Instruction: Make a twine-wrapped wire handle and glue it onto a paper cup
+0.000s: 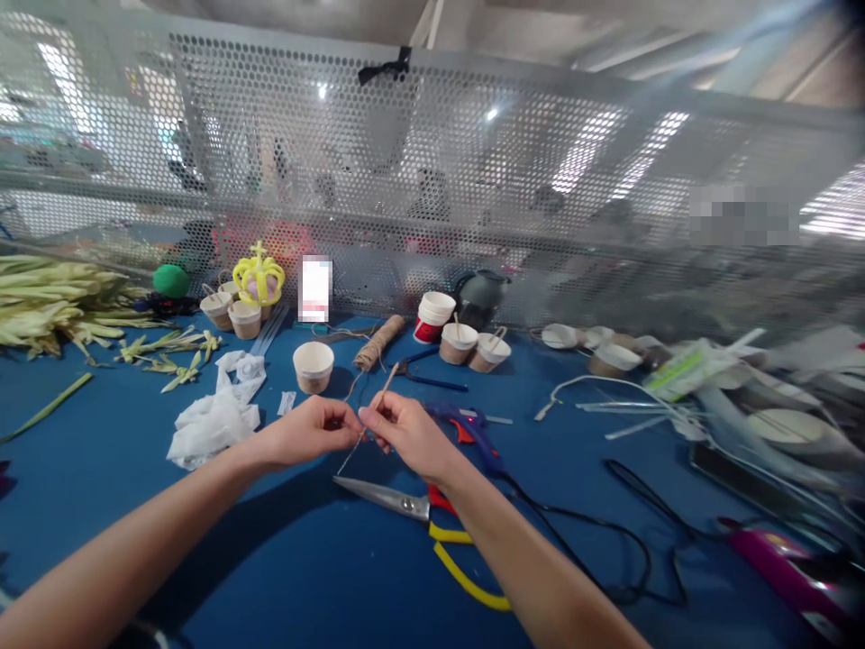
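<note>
Two bare hands meet over the blue table (290, 559), with one thin tan stick (386, 386) slanting between them. The right hand (405, 434) pinches this stick between thumb and fingers; the left hand (323, 425) has its fingers curled just beside it, and I cannot tell whether they grip anything. One pair of scissors (382, 495) lies below the hands, its tip near the stick's lower end. Beyond the right hand are one glue gun (487, 444) and one pair of pliers (432, 384); behind the hands lies one roll of twine (382, 341). One white-topped cup (314, 370) stands beyond the left hand, two handled cups (459, 344) stand right of the twine, and one red-and-white cup (433, 318) is just behind them. Farther left are one yellow crown (258, 273), one green ball (171, 281) and one upright lit phone (315, 287).
</note>
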`<state>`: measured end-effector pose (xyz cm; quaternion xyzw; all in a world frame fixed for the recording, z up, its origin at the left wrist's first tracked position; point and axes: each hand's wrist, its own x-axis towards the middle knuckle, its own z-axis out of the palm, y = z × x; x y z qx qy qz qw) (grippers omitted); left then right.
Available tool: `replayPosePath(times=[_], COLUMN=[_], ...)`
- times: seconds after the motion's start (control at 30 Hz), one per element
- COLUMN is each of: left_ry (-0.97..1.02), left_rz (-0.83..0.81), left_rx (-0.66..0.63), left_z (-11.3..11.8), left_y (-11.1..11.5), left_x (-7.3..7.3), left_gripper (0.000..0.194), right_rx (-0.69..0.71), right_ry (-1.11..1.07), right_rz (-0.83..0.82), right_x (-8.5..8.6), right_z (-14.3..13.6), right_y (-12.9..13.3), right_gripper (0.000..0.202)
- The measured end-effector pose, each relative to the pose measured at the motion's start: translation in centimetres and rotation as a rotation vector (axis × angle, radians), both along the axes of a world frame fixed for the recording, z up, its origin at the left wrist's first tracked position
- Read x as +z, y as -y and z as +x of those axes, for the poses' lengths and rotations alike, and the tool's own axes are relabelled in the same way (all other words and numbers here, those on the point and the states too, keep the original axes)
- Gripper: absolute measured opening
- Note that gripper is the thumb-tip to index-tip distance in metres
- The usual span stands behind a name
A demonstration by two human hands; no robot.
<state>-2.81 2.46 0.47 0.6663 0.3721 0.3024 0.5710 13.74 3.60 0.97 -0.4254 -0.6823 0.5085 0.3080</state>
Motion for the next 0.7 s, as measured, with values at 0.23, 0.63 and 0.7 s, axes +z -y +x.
replayPosePath(times=[0.23,0.63,0.7], left_ry=[-0.050,-0.058,-0.049], left_rz=[0.109,0.081,0.060], left_rx=[0.061,0.091,0.090], left_z=[0.32,0.59,0.59], left_y=[0.01,0.47,0.50], left_x=[-0.32,0.10,0.28], left_gripper=[0.016,0.016,0.016], right_rx=[-0.029,-0.049,-0.051], right_ry=[-0.070,-0.009,0.001], right_rz=[-0.071,-0.019,-0.009], right_x=[0.06,0.38,0.39], right_z=[-0.03,0.10,0.16], right_y=[0.16,0.28,0.25], right_gripper=[0.032,0.032,0.031])
